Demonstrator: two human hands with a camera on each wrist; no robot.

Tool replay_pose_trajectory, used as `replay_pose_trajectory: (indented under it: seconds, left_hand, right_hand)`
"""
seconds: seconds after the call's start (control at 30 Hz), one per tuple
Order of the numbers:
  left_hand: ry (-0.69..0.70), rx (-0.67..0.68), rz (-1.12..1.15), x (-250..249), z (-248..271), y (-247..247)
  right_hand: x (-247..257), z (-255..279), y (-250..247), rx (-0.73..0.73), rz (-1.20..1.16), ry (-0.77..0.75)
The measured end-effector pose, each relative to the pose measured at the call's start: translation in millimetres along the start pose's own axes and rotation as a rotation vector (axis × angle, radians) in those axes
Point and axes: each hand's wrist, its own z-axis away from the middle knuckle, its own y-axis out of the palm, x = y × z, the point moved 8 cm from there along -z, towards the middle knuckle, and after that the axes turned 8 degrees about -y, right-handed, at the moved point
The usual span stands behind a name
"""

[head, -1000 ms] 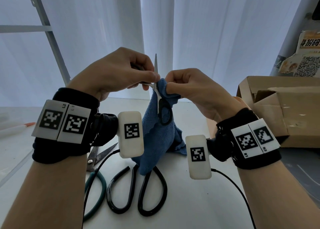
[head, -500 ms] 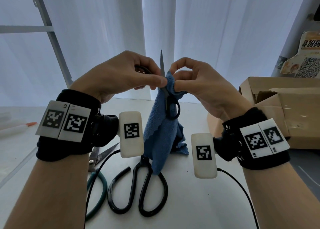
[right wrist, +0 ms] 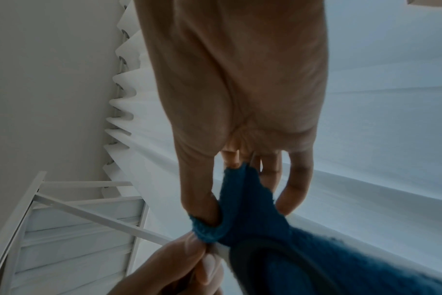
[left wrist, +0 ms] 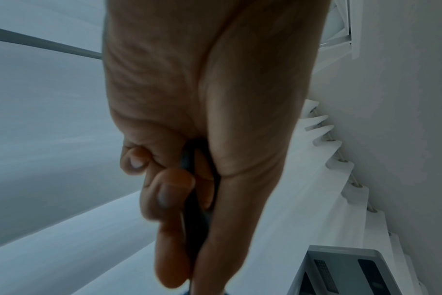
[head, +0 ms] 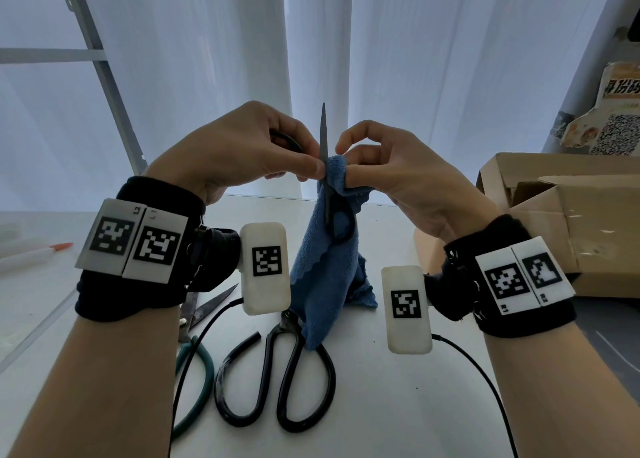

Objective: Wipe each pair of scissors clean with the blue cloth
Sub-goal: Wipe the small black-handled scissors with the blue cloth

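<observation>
Small scissors under wipe, held aloft between both hands.

Small scissors (head: 325,166) stand blade-up, rigid and sharp; best held by the handle, as the left hand (head: 239,156) grips them. Right hand (head: 391,173) pinches the soft, limp blue cloth (head: 325,267) against the blade.

The right hand (right wrist: 240,89) pinched a fold of dark blue terry cloth (right wrist: 253,215) between thumb and fingers. A black looped scissor handle (right wrist: 270,257) lay against it, beside the left hand's fingertips (right wrist: 189,257).
</observation>
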Motion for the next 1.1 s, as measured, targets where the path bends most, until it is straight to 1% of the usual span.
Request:
replay_pose_trajectory:
  seconds: [0.27, 0.43, 0.6, 0.87, 1.03, 1.1]
  left_hand:
    - [-0.028, -0.03, -0.043, 0.4, 1.4, -1.2]
    - [-0.069, -0.056, -0.055, 2.0, 1.4, -0.9]
    - [-0.107, -0.034, -0.049, 4.0, 2.5, -0.2]
    - [-0.122, -0.009, -0.055, 2.5, 5.3, 4.4]
    - [-0.121, -0.023, -0.061, 2.6, 4.8, 2.4]
    - [-0.118, -0.02, -0.059, 2.5, 5.2, 1.6]
  right_hand:
    - [-3.8, 1.0, 1.6, 0.0, 0.007, 0.043]
    - [-5.7, 1.2, 5.3, 0.021, 0.033, 0.072]
    - [-7.9, 3.0, 6.2, 0.058, 0.055, 0.092]
    - [-6.5, 2.7, 10.6, 0.072, 0.026, 0.08]
    - [-6.5, 1.5, 8.4, 0.046, 0.016, 0.058]
    - [-6.5, 0.9, 7.2, 0.057, 0.018, 0.053]
